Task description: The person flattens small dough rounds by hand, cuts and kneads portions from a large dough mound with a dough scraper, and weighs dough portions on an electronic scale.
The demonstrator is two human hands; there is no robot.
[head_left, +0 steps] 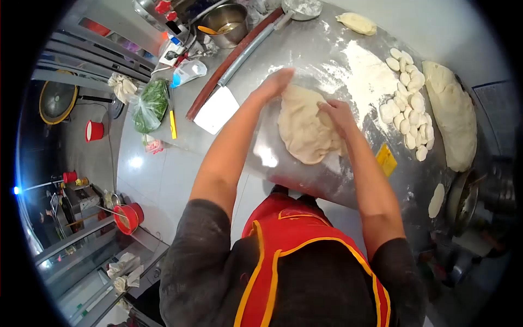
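A large flattened lump of pale dough (pixel 306 128) lies on the metal worktop before me. My left hand (pixel 277 83) is at its far left edge, fingers closed over the rim and a little blurred. On the right side, my right hand (pixel 339 115) grips the dough, its thumb on top and the other fingers partly hidden. White flour (pixel 370 71) is spread just beyond the dough. A yellow scraper (pixel 386 159) rests to the right of my right forearm.
Several small dough pieces (pixel 406 109) are heaped at right, beside a long dough slab (pixel 451 114). Another dough piece (pixel 357 23) lies at the back. Leftward are a white-bladed scraper (pixel 217 110), a dark red rod (pixel 234 60), a bag of greens (pixel 151 106) and a metal pot (pixel 224 24).
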